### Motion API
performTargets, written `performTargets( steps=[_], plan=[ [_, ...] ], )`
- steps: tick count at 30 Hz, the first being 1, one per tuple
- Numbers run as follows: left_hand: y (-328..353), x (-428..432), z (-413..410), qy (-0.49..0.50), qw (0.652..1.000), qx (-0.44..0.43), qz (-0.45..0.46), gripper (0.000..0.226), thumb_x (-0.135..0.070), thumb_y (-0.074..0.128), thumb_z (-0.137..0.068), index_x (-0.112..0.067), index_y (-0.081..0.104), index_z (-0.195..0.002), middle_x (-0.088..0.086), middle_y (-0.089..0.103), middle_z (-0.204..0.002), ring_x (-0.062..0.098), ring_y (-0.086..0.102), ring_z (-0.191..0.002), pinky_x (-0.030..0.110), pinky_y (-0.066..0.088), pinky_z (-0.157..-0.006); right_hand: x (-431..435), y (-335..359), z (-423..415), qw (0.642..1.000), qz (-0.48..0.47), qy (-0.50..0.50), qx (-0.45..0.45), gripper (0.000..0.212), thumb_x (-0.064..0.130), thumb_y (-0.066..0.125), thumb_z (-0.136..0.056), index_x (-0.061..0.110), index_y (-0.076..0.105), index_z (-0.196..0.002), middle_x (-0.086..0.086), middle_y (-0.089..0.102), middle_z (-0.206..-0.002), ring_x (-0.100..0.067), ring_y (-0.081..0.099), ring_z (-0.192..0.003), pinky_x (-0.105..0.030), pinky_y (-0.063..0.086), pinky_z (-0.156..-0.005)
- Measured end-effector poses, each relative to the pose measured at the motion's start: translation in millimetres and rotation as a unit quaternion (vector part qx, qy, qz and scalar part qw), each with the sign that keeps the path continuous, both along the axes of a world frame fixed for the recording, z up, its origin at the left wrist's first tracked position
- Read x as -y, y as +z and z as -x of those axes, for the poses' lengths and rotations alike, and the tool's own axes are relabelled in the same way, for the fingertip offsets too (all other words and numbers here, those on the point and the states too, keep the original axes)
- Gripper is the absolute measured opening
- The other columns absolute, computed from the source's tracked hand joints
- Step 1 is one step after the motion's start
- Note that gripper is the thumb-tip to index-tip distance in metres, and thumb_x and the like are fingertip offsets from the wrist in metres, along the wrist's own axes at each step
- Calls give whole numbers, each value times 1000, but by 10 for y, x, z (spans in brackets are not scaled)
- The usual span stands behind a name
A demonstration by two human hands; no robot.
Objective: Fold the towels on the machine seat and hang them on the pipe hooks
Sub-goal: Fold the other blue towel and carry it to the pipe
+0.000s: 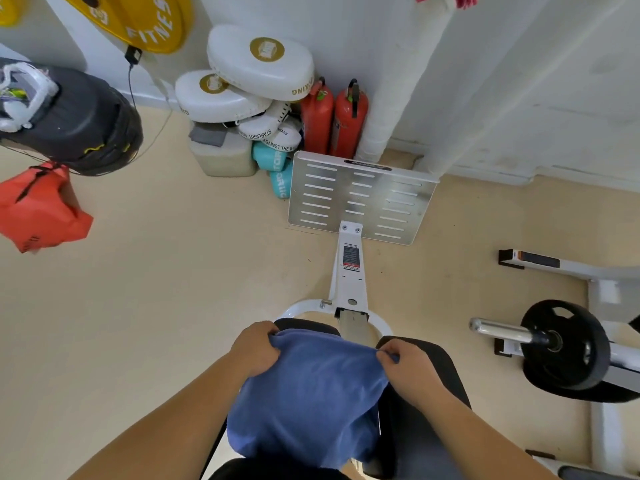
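A blue towel [308,400] lies spread over the black machine seat [426,410] at the bottom centre. My left hand [256,348] pinches its far left corner. My right hand [405,365] pinches the far right corner. The towel's far edge stretches between both hands. A white wrapped pipe [398,91] rises in the far corner, and pink cloth [464,0] hangs near its top at the frame edge. The hooks themselves are not visible.
The machine's metal footplate [360,199] and white frame [348,275] stand ahead. Two red fire extinguishers [332,119] and stacked white boxing pads [242,88] sit by the wall. A barbell with a black plate [564,344] is right. A black punching bag [72,119] and red bag [38,209] hang left.
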State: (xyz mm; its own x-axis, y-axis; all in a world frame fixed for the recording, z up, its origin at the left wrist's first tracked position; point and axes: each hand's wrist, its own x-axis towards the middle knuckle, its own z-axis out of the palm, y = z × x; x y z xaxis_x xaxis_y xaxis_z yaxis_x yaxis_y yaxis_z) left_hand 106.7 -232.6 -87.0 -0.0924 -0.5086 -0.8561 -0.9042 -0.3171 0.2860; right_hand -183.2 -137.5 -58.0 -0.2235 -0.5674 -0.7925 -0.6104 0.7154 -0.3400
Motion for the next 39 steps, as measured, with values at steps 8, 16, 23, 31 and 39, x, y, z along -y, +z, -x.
performTargets(
  steps=[8,16,23,31,39],
  plan=[
    [1085,-411,108,46,980,-117,151,24,-32,79,-70,-19,59,-76,-2,60,-82,13,53,-71,26,44,-67,-423,393,242,997,67,30,-3,15,18,58,-95,26,64,-84,11,64,-80,-4,57,-74,-20,40,-61],
    [2501,-1109,511,9,942,-233,241,21,-8,80,-76,-3,60,-76,6,67,-73,0,55,-65,17,44,-61,-925,974,468,990,134,45,-7,16,22,58,-96,31,58,-83,5,65,-83,-18,61,-82,-33,50,-74],
    [3374,-1629,958,-72,913,-272,296,18,-11,80,-82,-12,62,-78,-2,63,-69,-2,55,-64,18,46,-61,-1289,2071,471,943,282,121,129,63,23,69,-84,35,49,-143,16,54,-144,-5,50,-133,-29,43,-114],
    [3581,-1947,1456,-114,857,-260,430,25,-17,77,-76,-27,54,-73,-9,56,-75,2,47,-68,20,40,-60,-1590,3193,417,884,440,62,148,15,35,82,-82,27,76,-93,10,76,-89,3,68,-86,-13,50,-78],
    [3437,-2057,1627,-143,879,-274,363,36,-37,89,-69,-31,58,-84,-18,60,-71,-1,53,-62,18,45,-59,-1837,3257,718,863,489,-1,126,15,23,66,-96,30,68,-84,11,71,-81,3,65,-75,-9,50,-69]
  ],
)
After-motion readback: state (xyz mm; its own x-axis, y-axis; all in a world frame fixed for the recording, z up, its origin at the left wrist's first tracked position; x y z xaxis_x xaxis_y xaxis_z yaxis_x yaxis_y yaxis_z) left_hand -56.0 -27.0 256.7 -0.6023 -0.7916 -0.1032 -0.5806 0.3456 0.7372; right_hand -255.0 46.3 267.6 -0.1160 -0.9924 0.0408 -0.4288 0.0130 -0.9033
